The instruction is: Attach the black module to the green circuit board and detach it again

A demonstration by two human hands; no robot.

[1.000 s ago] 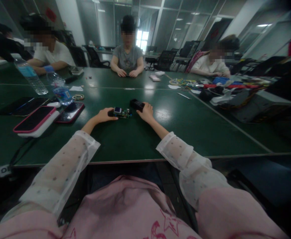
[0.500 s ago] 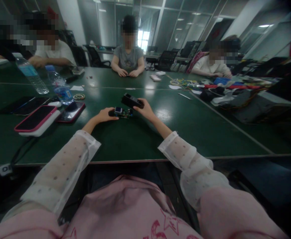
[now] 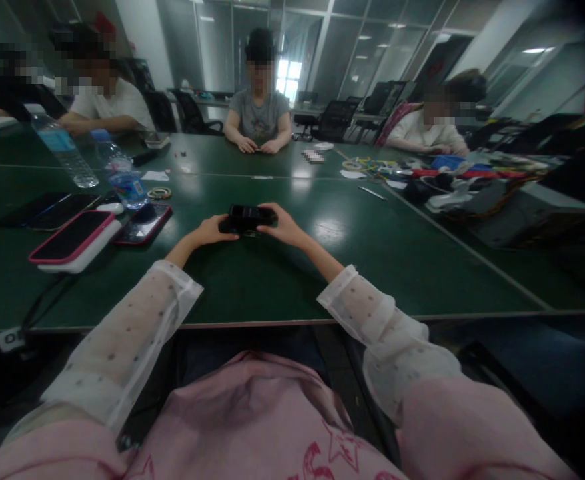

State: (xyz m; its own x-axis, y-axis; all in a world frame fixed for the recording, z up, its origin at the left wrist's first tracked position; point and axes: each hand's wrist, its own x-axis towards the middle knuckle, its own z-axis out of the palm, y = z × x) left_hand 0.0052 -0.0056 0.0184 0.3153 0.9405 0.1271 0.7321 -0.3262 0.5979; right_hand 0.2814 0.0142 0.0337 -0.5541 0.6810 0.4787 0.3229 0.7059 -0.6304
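Observation:
Over the green table, my left hand (image 3: 213, 231) grips the left end of a small circuit board (image 3: 246, 234) that had a little screen on it. Only a thin lower edge of the board shows now. A black plastic cover (image 3: 248, 215) lies over the board, and my right hand (image 3: 280, 225) grips its right end. Thumbs are at the near side of both parts. Whether cover and board are fully joined I cannot tell.
Left of my hands lie a phone in a red case (image 3: 145, 223), a pink-rimmed white device (image 3: 72, 240), a bottle (image 3: 125, 180) and a tape roll (image 3: 159, 193). A pen (image 3: 372, 193), cables (image 3: 372, 168) and a metal box (image 3: 527, 212) sit right. Several people sit across the table (image 3: 397, 267).
My right hand has brought the black cover down and left onto the circuit board, hiding its screen. My left hand has stayed in place holding the board.

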